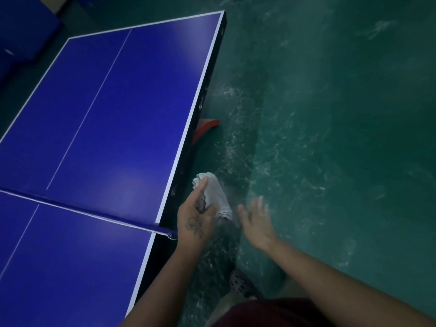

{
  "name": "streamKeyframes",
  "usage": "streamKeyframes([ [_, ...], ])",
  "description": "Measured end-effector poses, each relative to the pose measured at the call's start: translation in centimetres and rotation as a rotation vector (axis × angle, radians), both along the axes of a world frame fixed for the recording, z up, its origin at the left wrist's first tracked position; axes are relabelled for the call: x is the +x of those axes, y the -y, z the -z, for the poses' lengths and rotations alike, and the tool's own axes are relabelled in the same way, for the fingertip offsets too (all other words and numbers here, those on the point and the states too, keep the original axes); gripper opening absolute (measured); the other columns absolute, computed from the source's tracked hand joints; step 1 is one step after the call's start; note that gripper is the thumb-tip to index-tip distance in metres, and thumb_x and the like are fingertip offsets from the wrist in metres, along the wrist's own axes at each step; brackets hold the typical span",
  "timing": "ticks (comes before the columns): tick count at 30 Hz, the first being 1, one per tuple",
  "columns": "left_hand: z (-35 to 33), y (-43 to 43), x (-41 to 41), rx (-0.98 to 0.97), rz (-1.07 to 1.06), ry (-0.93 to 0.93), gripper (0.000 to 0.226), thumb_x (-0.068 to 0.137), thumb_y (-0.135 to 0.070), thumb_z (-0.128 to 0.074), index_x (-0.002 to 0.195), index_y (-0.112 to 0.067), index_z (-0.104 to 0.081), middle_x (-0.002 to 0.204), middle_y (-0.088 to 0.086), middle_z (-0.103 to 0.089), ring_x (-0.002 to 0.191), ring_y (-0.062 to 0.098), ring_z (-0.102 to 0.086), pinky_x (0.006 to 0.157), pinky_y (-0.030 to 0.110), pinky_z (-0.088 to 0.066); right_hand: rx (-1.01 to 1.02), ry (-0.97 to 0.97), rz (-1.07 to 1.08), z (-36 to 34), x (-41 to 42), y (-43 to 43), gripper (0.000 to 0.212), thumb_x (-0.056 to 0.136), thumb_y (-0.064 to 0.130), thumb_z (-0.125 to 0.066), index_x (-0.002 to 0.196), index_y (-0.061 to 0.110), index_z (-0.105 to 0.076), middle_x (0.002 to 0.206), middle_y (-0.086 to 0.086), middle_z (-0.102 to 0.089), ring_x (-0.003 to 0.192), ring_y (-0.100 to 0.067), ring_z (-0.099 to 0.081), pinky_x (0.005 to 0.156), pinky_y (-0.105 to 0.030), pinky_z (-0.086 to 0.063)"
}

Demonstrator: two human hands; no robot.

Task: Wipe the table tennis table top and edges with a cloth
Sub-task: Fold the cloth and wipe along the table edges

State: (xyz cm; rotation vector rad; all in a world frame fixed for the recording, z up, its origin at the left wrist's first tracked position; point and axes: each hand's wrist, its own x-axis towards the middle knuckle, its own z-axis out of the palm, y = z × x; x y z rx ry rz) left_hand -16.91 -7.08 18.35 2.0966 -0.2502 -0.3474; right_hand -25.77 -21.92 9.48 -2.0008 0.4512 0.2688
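**While the cloth is working at the desk's side edge**

As I am following this from my remote seat, the left hand [195, 224] is gripping the cloth [215, 197], its fingers [201, 187] wrapping over the bundled roll. The cloth is sitting at 6 o'clock in my view, just beside the dark side edge [186, 175] of the blue desk [118, 114], a little past the net [82, 208]. I cannot tell whether it is actually pressing on that edge. The right hand [256, 223] is hanging at 3 o'clock from the cloth, its fingers spreading loosely and holding nothing.

I am judging the cloth to be soft, light and limp, so it should be moulding itself to the edge under pressure. I am thinking the middle of the roll is the best place to hold, so no loose end is trailing.

I am counting one cloth, one desk, one net and two hands.
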Motion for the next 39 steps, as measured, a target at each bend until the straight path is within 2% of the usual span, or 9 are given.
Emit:
streamKeyframes([
  [5,0.1,-0.2,0.2,0.014,-0.045,-0.031,0.084,0.089,0.012,-0.079,0.145,-0.046,-0.056,0.097,-0.027,-0.067,0.076,-0.005,-0.059,0.076,0.013,-0.053,-0.244,0.421,-0.223,-3.0,0.5,1.0,0.078,0.110,0.056,-0.025,0.170,0.012,-0.004,0.180,-0.008,-0.003,0.166,-0.024,-0.007,0.135,-0.043,-0.006],
  [9,-1.1,0.0,0.0,0.049,-0.091,-0.014,0.083,0.092,0.015,-0.072,0.150,-0.042,-0.053,0.134,-0.024,-0.066,0.102,-0.005,-0.069,0.080,0.003,-0.051,-0.046,-0.297,-0.317,-0.5,0.2,2.7,0.115,0.097,0.024,-0.069,0.166,0.025,0.022,0.176,-0.004,0.027,0.165,-0.029,0.009,0.134,-0.053,-0.004],
  [12,-1.0,0.0,-0.4,0.045,-0.094,-0.031,0.085,0.090,0.017,-0.074,0.154,-0.034,-0.050,0.137,0.003,-0.070,0.099,-0.009,-0.070,0.079,0.008,-0.055,-0.232,0.261,-0.116,-2.3,0.4,1.8,0.116,0.086,0.004,-0.070,0.170,0.022,0.008,0.178,0.004,0.019,0.166,-0.018,0.009,0.134,-0.041,-0.017],
  [16,-1.3,0.4,-0.9,0.011,-0.045,-0.081,0.085,0.088,0.024,-0.069,0.155,-0.024,-0.052,0.150,0.025,-0.059,0.120,0.018,-0.071,0.099,0.022,-0.053,-0.203,-0.043,-0.261,0.2,0.7,1.8,0.119,0.090,0.009,-0.070,0.168,0.020,0.019,0.179,-0.009,0.009,0.166,-0.031,-0.003,0.134,-0.051,-0.011],
  [18,-1.3,0.4,-0.9,0.011,-0.069,-0.084,0.086,0.090,0.023,-0.069,0.156,-0.030,-0.049,0.159,0.011,-0.056,0.136,0.028,-0.063,0.105,0.040,-0.055,-0.159,-0.224,-0.074,-0.4,1.0,2.4,0.117,0.092,0.004,-0.068,0.168,0.016,0.020,0.176,-0.008,0.026,0.165,-0.035,-0.005,0.120,-0.046,-0.041],
  [22,-0.7,0.1,-1.2,-0.008,-0.054,-0.085,0.090,0.087,0.024,-0.071,0.155,-0.031,-0.051,0.135,-0.013,-0.071,0.117,0.012,-0.074,0.094,0.029,-0.064,-0.239,0.369,-0.309,-1.2,0.8,2.5,0.115,0.085,0.002,-0.068,0.171,0.023,0.005,0.180,0.001,0.005,0.165,-0.016,-0.005,0.127,-0.032,-0.033],
  [28,-2.0,1.1,-2.1,-0.006,-0.027,-0.100,0.090,0.090,0.024,-0.068,0.157,-0.028,-0.041,0.143,0.043,-0.045,0.127,0.043,-0.041,0.099,0.027,-0.034,-0.180,0.236,-0.102,-1.6,0.4,3.1,0.115,0.089,0.001,-0.068,0.170,0.024,0.011,0.178,0.008,0.016,0.163,-0.007,-0.005,0.106,-0.029,-0.056],
  [34,-1.8,1.0,-2.0,-0.023,-0.054,-0.111,0.090,0.089,0.024,-0.068,0.156,-0.031,-0.042,0.149,0.036,-0.052,0.132,0.041,-0.042,0.097,0.026,-0.040,-0.185,-0.062,-0.217,1.5,-0.6,3.9,0.108,0.094,0.006,-0.060,0.168,0.018,0.017,0.179,-0.003,0.013,0.162,-0.021,-0.019,0.120,-0.028,-0.036],
  [39,-1.3,1.2,-2.2,0.032,-0.068,-0.101,0.091,0.090,0.020,-0.070,0.158,-0.035,-0.045,0.154,0.027,-0.055,0.131,0.044,-0.057,0.107,0.044,-0.047,-0.235,0.298,-0.352,1.4,-0.7,3.6,0.095,0.088,0.012,-0.058,0.171,0.010,-0.013,0.178,-0.008,-0.016,0.158,-0.015,-0.031,0.119,-0.029,-0.041],
])
